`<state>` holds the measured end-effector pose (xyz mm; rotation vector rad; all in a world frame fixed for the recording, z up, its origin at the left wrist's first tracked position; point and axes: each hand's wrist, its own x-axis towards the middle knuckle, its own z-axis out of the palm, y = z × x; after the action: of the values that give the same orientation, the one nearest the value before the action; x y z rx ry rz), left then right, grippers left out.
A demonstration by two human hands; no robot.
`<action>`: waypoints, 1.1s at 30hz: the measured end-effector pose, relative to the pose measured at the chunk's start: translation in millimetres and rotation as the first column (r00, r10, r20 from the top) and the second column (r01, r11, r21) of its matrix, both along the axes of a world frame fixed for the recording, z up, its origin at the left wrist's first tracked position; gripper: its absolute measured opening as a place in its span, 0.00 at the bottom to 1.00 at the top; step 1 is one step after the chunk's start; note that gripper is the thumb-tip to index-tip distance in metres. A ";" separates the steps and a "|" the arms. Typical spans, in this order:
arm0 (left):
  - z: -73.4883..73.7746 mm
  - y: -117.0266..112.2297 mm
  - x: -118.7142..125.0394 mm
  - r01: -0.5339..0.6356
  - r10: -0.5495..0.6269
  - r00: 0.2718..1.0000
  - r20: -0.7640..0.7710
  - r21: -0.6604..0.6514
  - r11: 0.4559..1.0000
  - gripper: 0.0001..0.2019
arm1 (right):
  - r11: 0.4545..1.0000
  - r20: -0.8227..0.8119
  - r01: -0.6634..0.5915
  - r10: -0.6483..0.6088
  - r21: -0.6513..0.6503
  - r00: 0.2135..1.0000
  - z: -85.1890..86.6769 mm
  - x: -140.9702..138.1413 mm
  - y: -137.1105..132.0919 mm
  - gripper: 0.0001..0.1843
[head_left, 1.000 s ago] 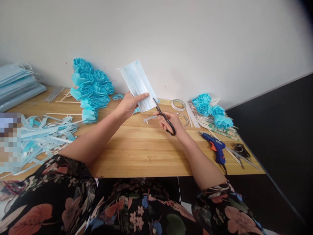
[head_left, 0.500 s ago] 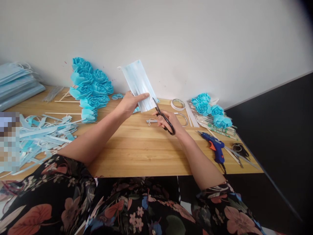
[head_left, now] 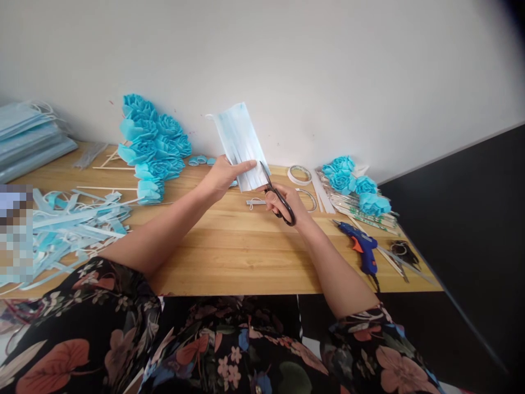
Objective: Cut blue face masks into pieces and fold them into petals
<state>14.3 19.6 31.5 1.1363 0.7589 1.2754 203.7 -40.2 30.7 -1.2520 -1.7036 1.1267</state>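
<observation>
A pale blue disposable face mask (head_left: 241, 131) is held up over the table, tilted, one ear loop showing at its upper left. My left hand (head_left: 223, 176) grips it near the lower left edge, thumb lying across the front. In my right hand (head_left: 285, 200) is a pair of black-handled scissors (head_left: 290, 210), fingers through the handles. The blades lie at the mask's lower right edge; whether they are parted there I cannot make out. On the table below, a cut strip with an ear loop (head_left: 255, 202) lies just left of my right hand.
Blue mask-fabric roses (head_left: 153, 139) stand piled at the back left. Mask offcuts (head_left: 77, 224) and a stack of masks (head_left: 33, 137) lie far left. To the right are a tape roll (head_left: 299, 175), more roses (head_left: 375, 204) and a blue glue gun (head_left: 361, 245). The wall (head_left: 311, 76) rises behind.
The mask and my left hand have shifted slightly to the right. The scissor blades now sit further in over the mask's lower right edge.
</observation>
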 end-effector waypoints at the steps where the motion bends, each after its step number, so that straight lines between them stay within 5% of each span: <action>1: 0.0 -0.1 -0.1 0.001 -0.001 1.000 0.000 0.002 1.000 0.29 | 1.000 -0.012 0.004 -0.004 -0.005 1.000 1.3 -1.2 -0.8 0.23; 33: -0.3 1.2 -1.1 0.012 -0.012 1.000 0.001 0.004 1.000 0.28 | 0.999 -0.033 0.044 -0.044 0.010 0.998 -1.4 -3.0 -0.8 0.22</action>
<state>13.2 20.8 31.2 1.1413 0.7479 1.2677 200.7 -41.0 29.3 -1.2519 -1.6478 1.1048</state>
